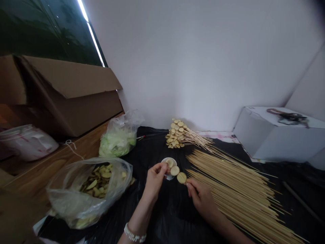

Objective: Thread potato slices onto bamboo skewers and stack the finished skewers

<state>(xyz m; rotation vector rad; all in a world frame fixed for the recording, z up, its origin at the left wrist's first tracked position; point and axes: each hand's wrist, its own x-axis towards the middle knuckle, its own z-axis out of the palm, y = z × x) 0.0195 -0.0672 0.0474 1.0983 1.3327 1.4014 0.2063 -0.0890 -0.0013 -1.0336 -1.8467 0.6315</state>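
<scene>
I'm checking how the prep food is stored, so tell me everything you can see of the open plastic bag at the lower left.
The clear plastic bag is thin and crumpled, lying on its side with its mouth gaping open. Inside are many pale yellow slices, apparently potato, with more gathered in its lower corner. It rests at the edge of black plastic sheeting.
</scene>
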